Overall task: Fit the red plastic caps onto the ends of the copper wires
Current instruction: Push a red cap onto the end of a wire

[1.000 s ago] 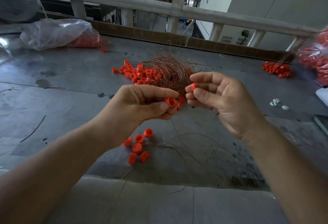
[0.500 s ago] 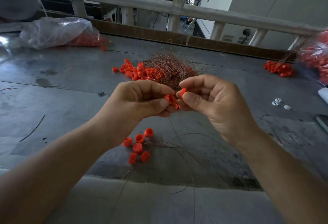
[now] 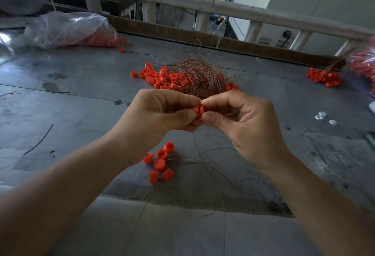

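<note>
My left hand (image 3: 162,113) and my right hand (image 3: 241,119) meet above the middle of the table, fingertips together, pinching red caps (image 3: 198,110) between thumbs and forefingers. A thin copper wire (image 3: 196,144) hangs down from under the hands. Behind them lies a tangled bundle of copper wires (image 3: 196,75) amid a scatter of loose red caps (image 3: 160,76). Several more red caps (image 3: 160,162) lie below the hands, next to thin wires (image 3: 213,162) spread on the table.
The grey metal table (image 3: 81,113) has a clear plastic bag of red caps (image 3: 69,28) at the back left. Another pile of capped wires (image 3: 324,77) and a bag (image 3: 363,60) sit at the right. Small white parts (image 3: 324,116) lie right. A white railing (image 3: 203,6) runs behind.
My right hand has moved left until its fingertips meet my left hand's, bringing the two red caps together. Both hands sit slightly lower in view.
</note>
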`<state>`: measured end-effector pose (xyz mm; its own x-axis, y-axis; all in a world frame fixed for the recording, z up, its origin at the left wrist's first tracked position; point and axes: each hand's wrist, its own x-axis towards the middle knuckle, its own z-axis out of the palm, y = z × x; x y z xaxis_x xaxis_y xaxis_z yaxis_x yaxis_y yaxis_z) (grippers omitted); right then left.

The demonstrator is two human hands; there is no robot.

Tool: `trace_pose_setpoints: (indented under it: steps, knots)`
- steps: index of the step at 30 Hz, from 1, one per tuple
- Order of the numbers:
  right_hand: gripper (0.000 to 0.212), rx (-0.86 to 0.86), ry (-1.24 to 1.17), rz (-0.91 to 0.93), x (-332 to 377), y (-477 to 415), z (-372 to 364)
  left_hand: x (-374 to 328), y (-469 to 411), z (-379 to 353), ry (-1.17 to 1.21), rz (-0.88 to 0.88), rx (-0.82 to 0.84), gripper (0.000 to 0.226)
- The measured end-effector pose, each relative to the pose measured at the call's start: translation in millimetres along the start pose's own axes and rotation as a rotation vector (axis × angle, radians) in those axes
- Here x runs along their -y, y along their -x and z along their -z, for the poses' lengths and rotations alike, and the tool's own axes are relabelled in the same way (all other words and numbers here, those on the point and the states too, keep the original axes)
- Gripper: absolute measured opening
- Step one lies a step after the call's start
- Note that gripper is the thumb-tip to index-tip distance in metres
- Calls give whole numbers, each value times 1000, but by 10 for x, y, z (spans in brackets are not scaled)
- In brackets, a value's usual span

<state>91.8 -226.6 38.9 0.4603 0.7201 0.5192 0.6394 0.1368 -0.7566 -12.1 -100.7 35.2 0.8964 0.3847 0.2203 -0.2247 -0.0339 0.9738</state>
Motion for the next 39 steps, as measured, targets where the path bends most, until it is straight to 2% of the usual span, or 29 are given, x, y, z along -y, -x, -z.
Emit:
trace_pose_setpoints:
  steps: [10,22,28,32,39]
  knots:
    - [27,-17,112,78,-18,22,-1,-4,18,-16,-54,25,2,21]
    - [16,-53,200,138,9,45,-9,7,31,-33,58,110,37,19]
    - [23,-1,93,110,19,8,48,-17,31,-20,99,122,80,22]
    - [14,18,7,60,1,12,50,-14,45,-29,100,124,104,24]
    - [14,38,6,73,18,18,43,-2,48,-12,92,109,131,23]
